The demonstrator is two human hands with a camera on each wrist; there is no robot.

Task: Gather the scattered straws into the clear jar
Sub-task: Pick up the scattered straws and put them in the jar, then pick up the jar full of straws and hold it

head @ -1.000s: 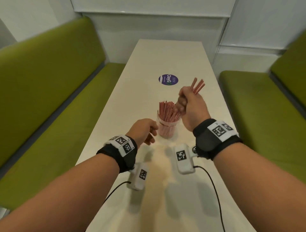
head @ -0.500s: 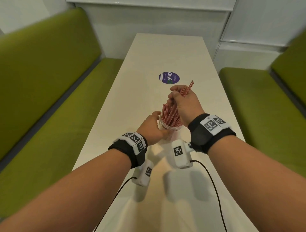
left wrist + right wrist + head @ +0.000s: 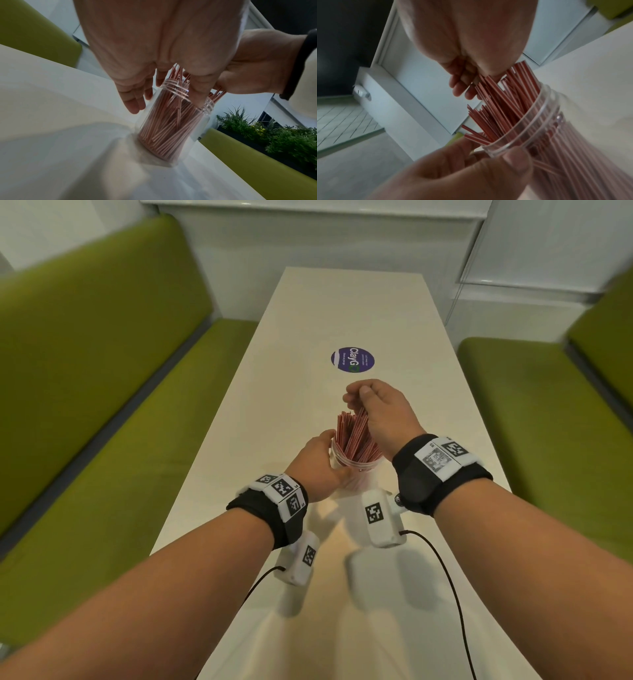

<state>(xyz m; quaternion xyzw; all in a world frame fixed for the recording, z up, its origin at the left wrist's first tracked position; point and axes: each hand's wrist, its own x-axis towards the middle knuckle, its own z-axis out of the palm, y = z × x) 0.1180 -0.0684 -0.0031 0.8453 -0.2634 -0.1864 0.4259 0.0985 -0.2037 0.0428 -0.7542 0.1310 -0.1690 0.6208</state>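
A clear jar (image 3: pixel 356 474) stands on the white table (image 3: pixel 342 302), packed with thin red-and-white straws (image 3: pixel 354 436) that stick out of its mouth. My left hand (image 3: pixel 323 460) grips the jar from the left, with the thumb near the rim (image 3: pixel 513 162) and the fingers (image 3: pixel 135 100) on the far side. My right hand (image 3: pixel 358 402) is directly above the jar mouth. Its fingers (image 3: pixel 464 86) pinch the top ends of a few straws (image 3: pixel 494 94) whose lower ends are inside the jar (image 3: pixel 539 121). I see no loose straws on the table.
A round purple sticker (image 3: pixel 352 360) lies on the table beyond the jar. Green benches (image 3: pixel 102 371) (image 3: pixel 548 412) line both long sides. Wrist-camera cables (image 3: pixel 445 577) trail over the near end of the table. Potted greenery (image 3: pixel 274 135) stands behind one bench.
My right hand has lowered its bundle of straws from the air into the jar mouth. My left hand has moved forward and taken hold of the jar.
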